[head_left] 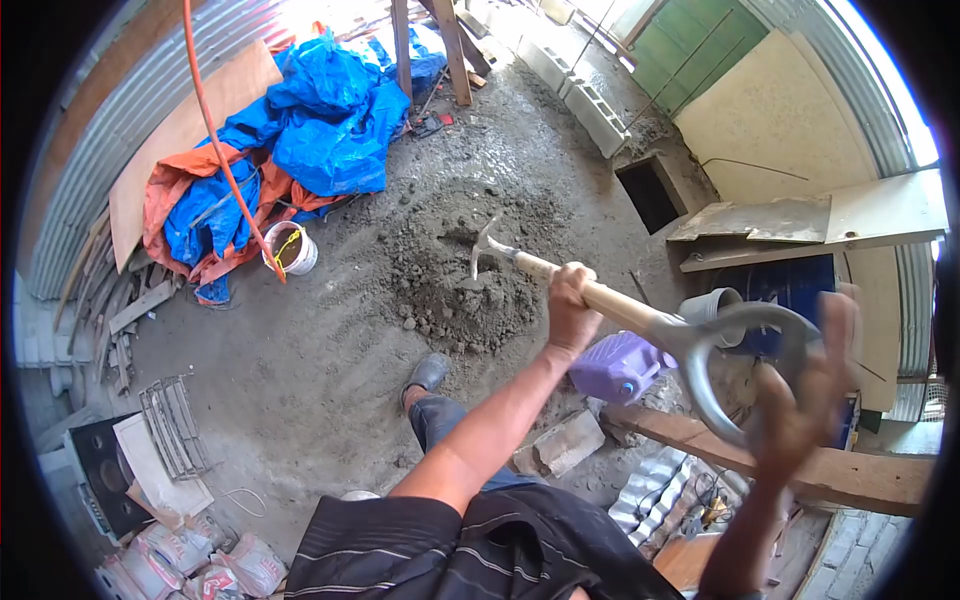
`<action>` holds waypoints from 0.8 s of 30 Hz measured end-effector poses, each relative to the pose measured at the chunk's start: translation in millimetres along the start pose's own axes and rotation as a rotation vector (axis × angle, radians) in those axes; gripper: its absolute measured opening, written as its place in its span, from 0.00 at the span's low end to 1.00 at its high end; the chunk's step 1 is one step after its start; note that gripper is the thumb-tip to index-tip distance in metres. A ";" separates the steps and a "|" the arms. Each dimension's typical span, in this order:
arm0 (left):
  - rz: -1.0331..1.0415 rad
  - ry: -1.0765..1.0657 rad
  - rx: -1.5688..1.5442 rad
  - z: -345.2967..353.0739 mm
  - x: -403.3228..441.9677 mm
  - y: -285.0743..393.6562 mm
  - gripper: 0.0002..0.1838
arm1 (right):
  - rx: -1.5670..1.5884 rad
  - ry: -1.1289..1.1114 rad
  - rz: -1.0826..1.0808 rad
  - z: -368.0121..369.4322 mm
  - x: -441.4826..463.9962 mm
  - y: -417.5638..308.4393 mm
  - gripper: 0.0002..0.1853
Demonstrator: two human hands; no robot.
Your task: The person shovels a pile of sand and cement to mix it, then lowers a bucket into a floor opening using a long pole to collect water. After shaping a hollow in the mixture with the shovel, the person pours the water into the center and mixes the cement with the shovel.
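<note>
A shovel with a wooden shaft (620,305) and a grey D-shaped handle (700,370) slants from upper left to lower right. Its metal head (487,243) meets a mound of loose grey mix (470,300), and part of the blade is hidden there. My left hand (573,310) is closed around the shaft midway along. Beside the D-handle is my right hand (800,410), blurred by motion, its fingers stretched upward and the thumb apart near the loop. Whether it touches the handle is unclear.
Blue and orange tarps (330,110) lie at upper left, near a white bucket (291,248). A purple jug (618,368), a concrete block (562,443) and a wooden beam (860,478) are close on the right. A square floor opening (650,195) lies farther off.
</note>
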State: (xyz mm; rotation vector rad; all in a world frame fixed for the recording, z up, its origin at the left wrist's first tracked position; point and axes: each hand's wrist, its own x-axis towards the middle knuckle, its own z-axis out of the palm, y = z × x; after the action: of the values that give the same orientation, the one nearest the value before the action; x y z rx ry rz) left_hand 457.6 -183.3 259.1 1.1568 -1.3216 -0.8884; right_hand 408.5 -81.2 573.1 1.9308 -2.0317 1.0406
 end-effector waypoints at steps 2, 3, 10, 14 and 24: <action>-0.098 -0.263 0.178 10.7 -7.1 -90.4 0.16 | 0.036 -0.149 0.271 75.6 -31.2 51.2 0.33; -0.150 -0.397 0.203 14.9 -14.5 -135.9 0.17 | 0.152 -0.135 0.399 114.4 -48.4 75.9 0.35; -0.005 -0.841 0.583 40.0 -39.2 -144.1 0.15 | 0.655 -0.058 1.160 74.8 -100.6 111.7 0.28; 0.064 -0.767 0.507 38.7 -100.7 -122.7 0.10 | 0.536 0.036 1.378 29.3 -154.9 112.0 0.24; 0.088 -0.674 0.464 7.7 -121.0 -51.3 0.13 | 0.358 -0.044 1.181 -19.9 -137.1 65.9 0.24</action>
State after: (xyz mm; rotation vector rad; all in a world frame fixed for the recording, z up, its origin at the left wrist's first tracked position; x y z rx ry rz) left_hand 445.6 -79.9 178.5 1.1727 -2.1998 -0.9766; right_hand 362.5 37.9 488.0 0.6407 -3.2164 1.6050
